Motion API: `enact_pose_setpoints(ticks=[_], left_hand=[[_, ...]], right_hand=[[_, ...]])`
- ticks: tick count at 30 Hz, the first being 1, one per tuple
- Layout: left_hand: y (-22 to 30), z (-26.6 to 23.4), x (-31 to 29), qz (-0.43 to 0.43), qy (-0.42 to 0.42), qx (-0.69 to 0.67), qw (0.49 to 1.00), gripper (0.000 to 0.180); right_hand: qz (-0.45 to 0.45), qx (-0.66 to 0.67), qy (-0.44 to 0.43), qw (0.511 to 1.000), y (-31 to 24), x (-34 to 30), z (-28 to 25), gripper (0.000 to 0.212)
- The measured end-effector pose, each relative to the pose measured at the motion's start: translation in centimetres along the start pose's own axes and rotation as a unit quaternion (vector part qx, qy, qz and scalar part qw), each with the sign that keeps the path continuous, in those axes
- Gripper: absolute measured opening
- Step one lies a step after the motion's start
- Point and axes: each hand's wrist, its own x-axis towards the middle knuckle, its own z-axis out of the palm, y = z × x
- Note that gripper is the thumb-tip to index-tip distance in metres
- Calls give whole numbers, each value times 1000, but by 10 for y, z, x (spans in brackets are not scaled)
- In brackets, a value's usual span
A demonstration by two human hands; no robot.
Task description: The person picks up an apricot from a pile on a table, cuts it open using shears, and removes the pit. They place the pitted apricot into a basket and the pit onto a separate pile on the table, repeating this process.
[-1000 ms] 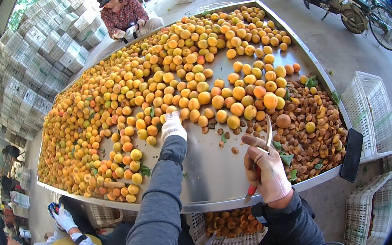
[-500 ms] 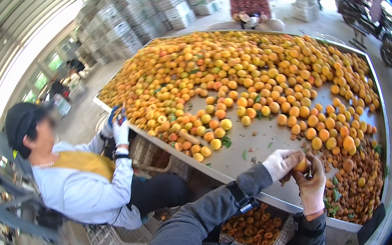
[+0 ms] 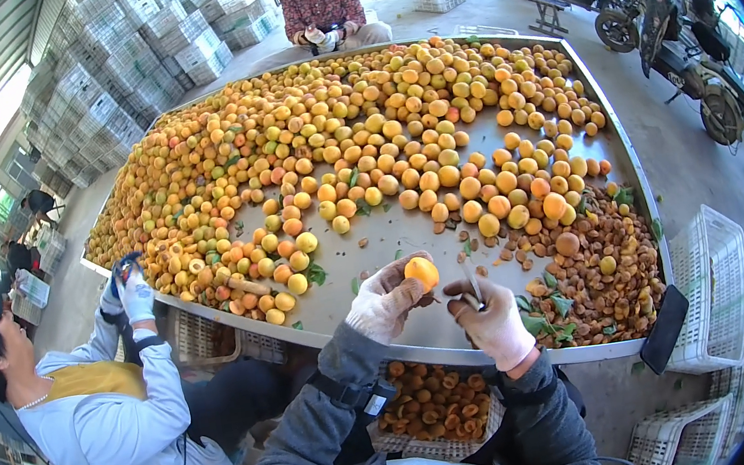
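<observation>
An orange apricot (image 3: 421, 272) is pinched in the gloved fingers of my left hand (image 3: 386, 305), just above the near part of the metal table (image 3: 412, 327). My right hand (image 3: 497, 321), in a soiled light glove, is closed on a small knife (image 3: 474, 283) whose thin blade points up and away. A narrow gap separates the blade from the apricot. Below the table edge, close to my body, a basket holds halved apricots (image 3: 434, 403). Brown pits (image 3: 578, 275) with a few green leaves are heaped to the right of my right hand.
Whole apricots (image 3: 283, 140) cover much of the table. On the left sits a co-worker (image 3: 119, 392) in gloves; another person (image 3: 322, 11) sits at the far edge. White crates (image 3: 708, 290) stand at the right, near a dark flat object (image 3: 664, 329). Scooters (image 3: 685, 60) are parked beyond.
The view has swung to the right. My hands, together around an apricot before, are now apart, with the apricot in the left and the knife showing in the right.
</observation>
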Motion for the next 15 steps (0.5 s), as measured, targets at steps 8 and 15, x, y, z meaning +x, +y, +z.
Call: enact_pose_setpoints(ticks=[8,15], left_hand=[[-10,0,0,0,-4,31,1000,54],[3,16,-9,9,25,166,986,49]], right_hand=[[-106,-102,-96,985,16,-5,8,21],[-130,-223,-36,966,30,2,13,14]])
